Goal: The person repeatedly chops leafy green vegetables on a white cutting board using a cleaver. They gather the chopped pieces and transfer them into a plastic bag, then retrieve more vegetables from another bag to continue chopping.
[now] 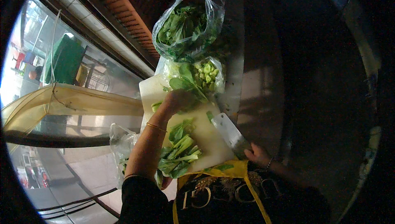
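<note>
My left hand (182,100) reaches over the far part of a pale cutting board (213,150), by green leaves (185,83) that stick out beyond it; its fingers are blurred and dark, so its grip is unclear. In my right hand (257,154) is a cleaver (231,133), its broad blade over the board's right edge. Leafy greens with pale stalks (180,157) lie in a pile on the near left of the board. Past my left hand, cut stem bases (208,72) fill a clear plastic bag. Beyond that stands a larger clear bag of leafy greens (182,26).
A crumpled clear plastic bag (122,139) is at the board's left side. A yellow apron (230,168) touches the board's near edge. Leaf scraps (227,106) lie on the surface right of the board. Further left are a window and a yellowish sheet (92,100).
</note>
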Demonstrator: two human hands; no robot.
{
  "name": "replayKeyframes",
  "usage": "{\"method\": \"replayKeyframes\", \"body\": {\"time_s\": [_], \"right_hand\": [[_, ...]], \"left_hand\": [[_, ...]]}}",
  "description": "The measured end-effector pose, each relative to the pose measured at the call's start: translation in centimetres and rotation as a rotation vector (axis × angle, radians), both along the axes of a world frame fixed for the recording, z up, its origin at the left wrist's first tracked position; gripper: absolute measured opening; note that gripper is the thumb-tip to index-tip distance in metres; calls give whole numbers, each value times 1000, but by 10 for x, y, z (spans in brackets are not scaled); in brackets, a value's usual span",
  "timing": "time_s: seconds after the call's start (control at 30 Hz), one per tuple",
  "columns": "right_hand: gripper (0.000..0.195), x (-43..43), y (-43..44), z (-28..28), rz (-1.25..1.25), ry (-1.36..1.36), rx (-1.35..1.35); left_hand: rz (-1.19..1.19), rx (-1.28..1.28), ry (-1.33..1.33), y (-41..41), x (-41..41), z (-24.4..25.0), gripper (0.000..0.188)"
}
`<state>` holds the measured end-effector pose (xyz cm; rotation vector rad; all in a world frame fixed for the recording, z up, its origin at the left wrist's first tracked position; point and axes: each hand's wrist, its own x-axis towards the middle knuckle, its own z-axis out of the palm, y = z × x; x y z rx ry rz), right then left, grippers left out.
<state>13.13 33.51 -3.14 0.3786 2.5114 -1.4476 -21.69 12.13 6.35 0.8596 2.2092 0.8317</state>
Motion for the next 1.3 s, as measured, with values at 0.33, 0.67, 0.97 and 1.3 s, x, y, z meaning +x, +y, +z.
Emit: {"method": "replayKeyframes", "body": {"time_s": [0.33,0.67,0.97,1.3], "right_hand": [[28,-3,-10,-36,-25,86,-202],[26,-6,-4,-8,-86,106,-126],[38,-17,3,24,-93,-69,-93],[24,25,-1,-51,-270,86,-39]], "left_hand": [[512,934,-430,80,-83,63,14],[695,983,-150,122,-138,79,27],[315,574,-328,96,-62,-49,28],[-94,-21,674,87,-35,-13,17]]}}
